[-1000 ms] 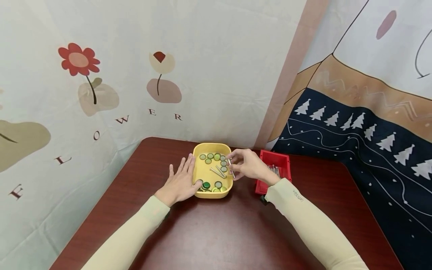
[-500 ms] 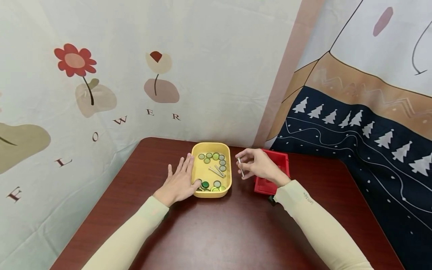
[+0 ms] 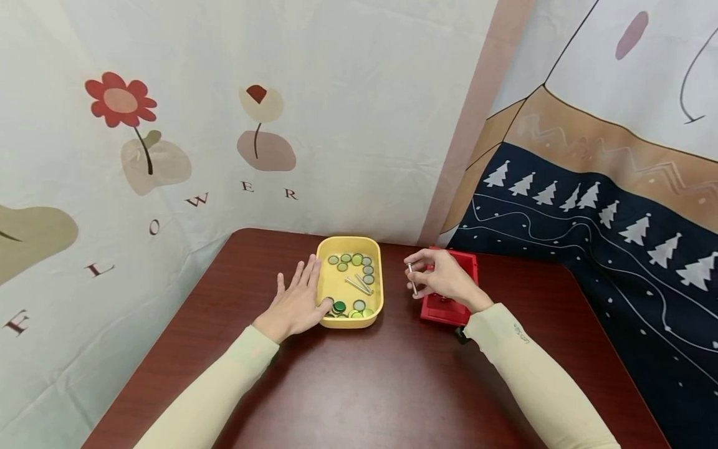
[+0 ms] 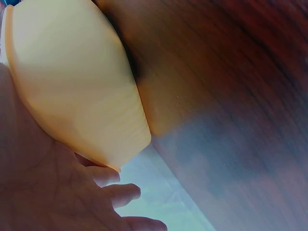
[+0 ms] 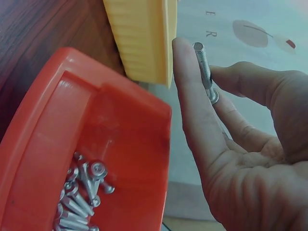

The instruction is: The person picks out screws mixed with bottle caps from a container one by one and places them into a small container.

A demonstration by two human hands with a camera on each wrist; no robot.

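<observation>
My right hand [image 3: 445,279] pinches a silver bolt [image 5: 204,67] between thumb and fingers, beside the near-left part of a red bin [image 3: 440,314]. In the head view the bolt stands roughly upright, head at the top. My left hand [image 3: 291,307] lies with straight, spread fingers along the left rim of a yellow tray [image 3: 331,285], its thumb over the front-left corner. Inside the tray are two or so loose bolts [image 3: 359,285] near the middle. Round green and grey bottle caps [image 3: 357,259] lie at its far end, with more at the near end.
In the right wrist view, several silver bolts [image 5: 79,197] are piled in the red bin. Both containers stand on a dark red wooden table [image 3: 336,380], near its back edge. Printed cloth [image 3: 359,125] hangs right behind the table and along its right side.
My right hand has moved right with the bolt, from the yellow tray's right rim to the red bin. The left hand keeps its place on the tray; the head view has shifted slightly.
</observation>
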